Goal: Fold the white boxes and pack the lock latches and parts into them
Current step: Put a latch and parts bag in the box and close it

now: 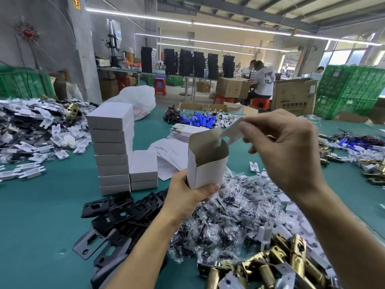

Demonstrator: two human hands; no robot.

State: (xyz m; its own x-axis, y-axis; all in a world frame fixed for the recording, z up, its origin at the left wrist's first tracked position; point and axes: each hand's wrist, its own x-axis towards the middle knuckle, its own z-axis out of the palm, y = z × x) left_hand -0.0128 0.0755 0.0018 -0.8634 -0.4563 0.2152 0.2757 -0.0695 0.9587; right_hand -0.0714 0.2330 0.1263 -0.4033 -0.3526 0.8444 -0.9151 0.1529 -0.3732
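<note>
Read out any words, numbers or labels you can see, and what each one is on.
"3": on the back of a seated person's white shirt.
Red print on the white plastic bag: too blurred.
Dark print on the cardboard box: too blurred.
The pillar sign: unreadable.

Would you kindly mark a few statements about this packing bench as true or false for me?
1. The left hand holds an open white box upright. True.
2. The right hand is empty. False: it pinches a white part above the box.
3. Closed white boxes stand stacked on the table. True.
4. The black plates lie inside the open box. False: they lie on the table.
</note>
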